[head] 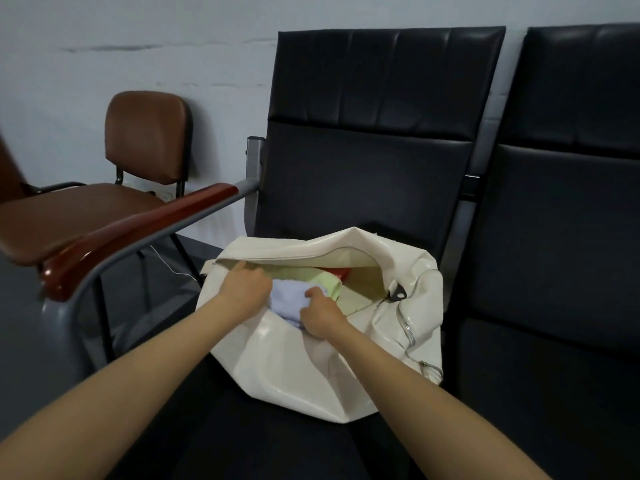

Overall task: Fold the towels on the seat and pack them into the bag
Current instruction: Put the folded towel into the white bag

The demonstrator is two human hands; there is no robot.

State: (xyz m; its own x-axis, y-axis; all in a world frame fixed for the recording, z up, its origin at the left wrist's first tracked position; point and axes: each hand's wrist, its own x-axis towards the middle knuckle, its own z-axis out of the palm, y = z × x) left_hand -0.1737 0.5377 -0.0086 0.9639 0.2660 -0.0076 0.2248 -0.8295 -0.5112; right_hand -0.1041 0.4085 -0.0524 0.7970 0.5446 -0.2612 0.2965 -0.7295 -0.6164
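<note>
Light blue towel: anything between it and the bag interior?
Nothing visible blocks it. The bag gapes open; the left hand and right hand hold the light blue towel in its mouth. A green towel and a red item lie deeper inside.

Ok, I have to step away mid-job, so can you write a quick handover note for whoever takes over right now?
Left hand: rests on the left end of the pale blue towel at the bag's mouth; whether it grips is unclear.
Right hand: grips the pale blue towel, which is partly inside the white bag on the black seat.
Done: a green towel and something red already lie in the bag.
Left: push the pale blue towel fully in; no other towel shows on the seat.
</note>
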